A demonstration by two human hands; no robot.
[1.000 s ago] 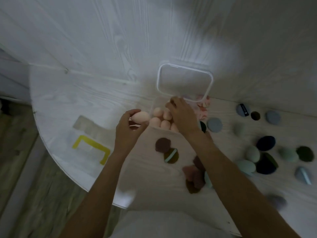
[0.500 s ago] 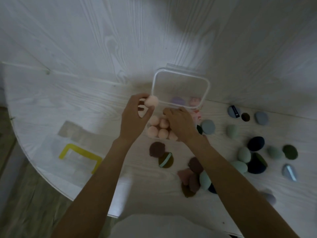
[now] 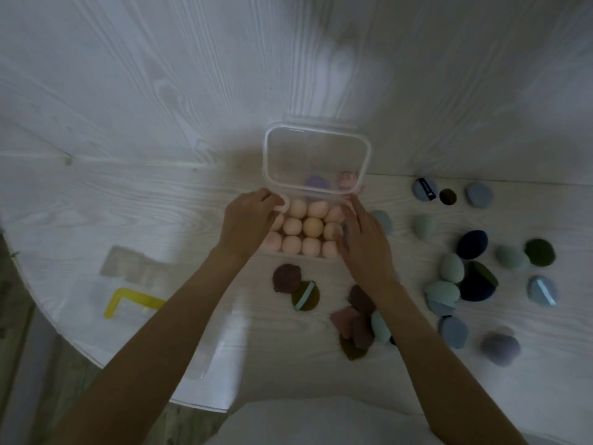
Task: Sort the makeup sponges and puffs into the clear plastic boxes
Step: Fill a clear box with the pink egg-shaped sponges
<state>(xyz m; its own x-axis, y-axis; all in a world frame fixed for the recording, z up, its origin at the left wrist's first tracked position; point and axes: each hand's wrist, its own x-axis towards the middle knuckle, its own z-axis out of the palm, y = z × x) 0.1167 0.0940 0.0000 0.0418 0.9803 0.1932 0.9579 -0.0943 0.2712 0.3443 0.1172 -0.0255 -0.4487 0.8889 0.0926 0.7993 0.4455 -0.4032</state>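
A clear plastic box [image 3: 340, 260] sits mid-table, packed with several peach egg-shaped sponges [image 3: 313, 227] in rows. Its clear hinged lid [image 3: 316, 157] stands upright behind it. My left hand [image 3: 248, 221] is at the box's far left corner, fingertips pressing a peach sponge [image 3: 284, 205] into place. My right hand [image 3: 364, 242] rests over the box's right side, fingers on the sponges there. A purple sponge [image 3: 316, 183] and a pink one [image 3: 348, 179] show through the lid.
Brown and olive puffs [image 3: 295, 285] lie just in front of the box, a brown-pink-teal pile [image 3: 361, 322] under my right forearm. Blue, green, navy and grey sponges [image 3: 471, 271] scatter to the right. A yellow angle [image 3: 128, 300] and another clear piece [image 3: 134, 264] lie left.
My left hand carried the peach sponge from the box's left up to its far left corner and set it into the box. My right hand shifted to the right side, uncovering the rows.
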